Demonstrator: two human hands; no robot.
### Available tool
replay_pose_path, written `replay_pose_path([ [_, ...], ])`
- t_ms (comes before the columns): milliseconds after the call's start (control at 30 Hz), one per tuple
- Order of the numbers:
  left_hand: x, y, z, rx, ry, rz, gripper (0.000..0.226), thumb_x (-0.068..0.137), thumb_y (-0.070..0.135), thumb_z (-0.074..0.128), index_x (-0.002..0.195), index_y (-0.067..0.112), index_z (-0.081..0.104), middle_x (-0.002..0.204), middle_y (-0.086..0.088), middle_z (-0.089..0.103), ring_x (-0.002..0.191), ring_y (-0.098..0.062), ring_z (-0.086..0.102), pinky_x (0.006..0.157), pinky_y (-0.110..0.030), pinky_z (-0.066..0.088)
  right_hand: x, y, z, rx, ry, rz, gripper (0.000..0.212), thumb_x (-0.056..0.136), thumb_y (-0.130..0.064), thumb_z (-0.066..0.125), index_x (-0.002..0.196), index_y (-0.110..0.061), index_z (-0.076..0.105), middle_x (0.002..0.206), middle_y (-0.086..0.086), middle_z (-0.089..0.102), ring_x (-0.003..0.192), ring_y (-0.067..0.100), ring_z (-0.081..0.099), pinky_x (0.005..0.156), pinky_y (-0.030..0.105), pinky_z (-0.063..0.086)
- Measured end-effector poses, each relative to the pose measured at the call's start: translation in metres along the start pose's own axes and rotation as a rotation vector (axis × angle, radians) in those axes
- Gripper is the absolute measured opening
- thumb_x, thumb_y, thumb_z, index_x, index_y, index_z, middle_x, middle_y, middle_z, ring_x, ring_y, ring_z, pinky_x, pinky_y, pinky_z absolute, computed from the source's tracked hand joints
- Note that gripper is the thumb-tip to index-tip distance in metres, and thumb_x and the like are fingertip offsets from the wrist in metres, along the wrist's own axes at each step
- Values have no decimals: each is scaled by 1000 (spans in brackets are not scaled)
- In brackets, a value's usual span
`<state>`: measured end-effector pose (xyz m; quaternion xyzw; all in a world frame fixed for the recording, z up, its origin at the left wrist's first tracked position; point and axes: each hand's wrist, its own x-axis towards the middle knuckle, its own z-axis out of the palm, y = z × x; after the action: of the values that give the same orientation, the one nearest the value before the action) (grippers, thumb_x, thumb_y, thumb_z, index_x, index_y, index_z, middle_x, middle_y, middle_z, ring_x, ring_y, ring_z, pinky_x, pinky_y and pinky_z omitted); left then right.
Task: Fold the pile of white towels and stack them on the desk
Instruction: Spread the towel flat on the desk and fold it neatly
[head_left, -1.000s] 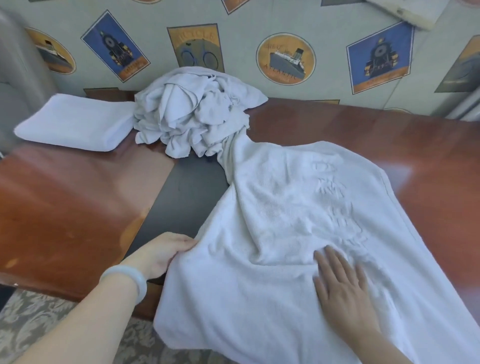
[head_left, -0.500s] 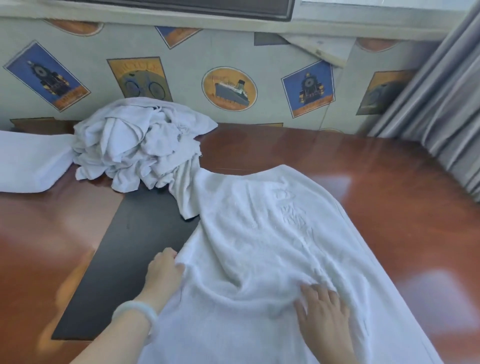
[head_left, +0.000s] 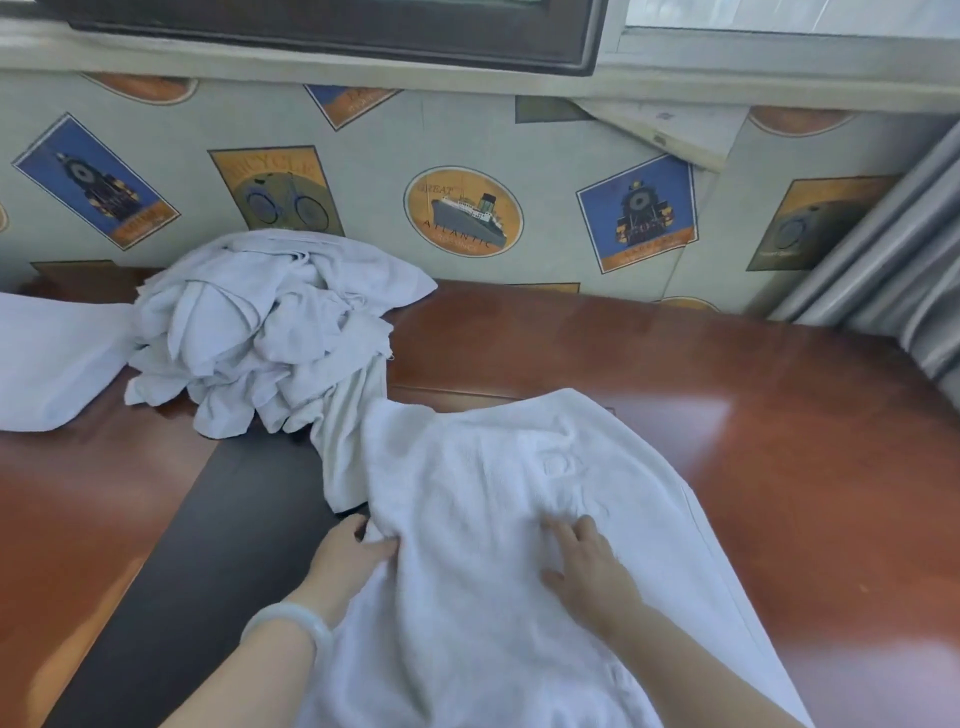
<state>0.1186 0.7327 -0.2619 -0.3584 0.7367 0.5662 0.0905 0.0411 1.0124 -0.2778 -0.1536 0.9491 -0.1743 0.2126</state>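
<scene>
Head view, towel in work: the large white terry towel (head_left: 493, 519) lies spread in front of me on the glossy red-brown wooden surface (head_left: 779, 415). Its near end runs out of view below, and its left edge overlaps the dark rectangular inlay (head_left: 218, 545).
Left hand: my left hand (head_left: 348, 553), with a pale bangle (head_left: 288, 621) at the wrist, pinches a bunched fold at the towel's left edge.
Right hand: my right hand (head_left: 587, 566) lies palm-down on the middle of the towel with fingers spread. It presses the cloth and grips nothing.
Pile: the crumpled pile of white towels (head_left: 260, 332) sits at the back left against the wall, and one strip trails down to touch my towel.
Stack: a folded white towel (head_left: 47, 364) rests at the far left, just beside the pile.
Handling: I judge the cloth soft, limp and light. It should wrinkle easily and slide on the polished wood.
Where to hold: I would take it at the corners or along the hem, not mid-cloth, so that the edges meet squarely.
</scene>
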Motion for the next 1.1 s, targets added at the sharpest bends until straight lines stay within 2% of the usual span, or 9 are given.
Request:
replay_pose_path([
  [167,15,24,5,-143,-349,13,49,83,4,73,126,24,61,118,3,71,112,-16,66,103,-39,48,7,27,-8,55,110,105,64,94,-33,55,150,-39,25,114,-5,32,104,20,55,86,31,46],
  [367,69,49,6,0,-103,219,70,82,9,65,128,59,46,114,6,62,104,-16,59,92,-29,49,14,18,-16,84,135,75,59,96,-27,54,149,-37,28,117,-8,35,114,15,46,83,21,38],
  [533,121,58,6,286,22,255,87,69,45,68,148,42,31,137,4,49,125,-22,47,107,-44,41,42,4,-8,-40,207,-10,71,83,-32,72,145,-41,38,159,-5,24,106,23,50,90,35,50],
  [633,153,72,-4,376,178,145,103,76,59,70,157,30,13,158,-3,27,146,-29,24,118,-49,25,63,10,-12,-128,172,92,89,55,-43,90,134,-39,49,149,3,48,78,26,59,65,40,57],
  [767,194,89,-36,344,213,98,102,84,50,70,158,29,4,164,-4,16,149,-28,15,119,-49,22,74,19,-10,-84,118,169,100,44,-49,91,132,-44,45,146,-6,44,74,31,61,55,47,57],
  [867,203,95,-50,621,205,85,97,89,50,63,158,27,-3,163,-7,16,149,-30,13,120,-47,18,79,30,-3,-131,217,133,94,53,-60,67,139,-55,29,156,-18,29,80,33,66,64,49,58],
  [933,201,101,-50,680,184,31,96,91,52,59,157,29,-7,163,-9,14,149,-31,9,119,-48,15,88,39,-6,-169,180,60,112,46,-54,74,143,-62,18,161,-18,18,90,30,68,96,49,49],
  [1000,195,107,-42,583,165,10,93,91,53,58,158,29,-2,163,-9,13,150,-31,9,119,-48,15,83,37,-33,-161,170,-30,82,70,-36,75,126,-77,30,148,-9,44,113,20,60,115,27,24],
  [1100,179,103,-21,381,217,108,66,95,37,60,152,17,32,151,-9,41,136,-28,41,111,-41,35,94,29,-81,-13,267,60,45,92,-11,62,87,-56,62,112,-9,71,101,13,64,85,23,42],
])
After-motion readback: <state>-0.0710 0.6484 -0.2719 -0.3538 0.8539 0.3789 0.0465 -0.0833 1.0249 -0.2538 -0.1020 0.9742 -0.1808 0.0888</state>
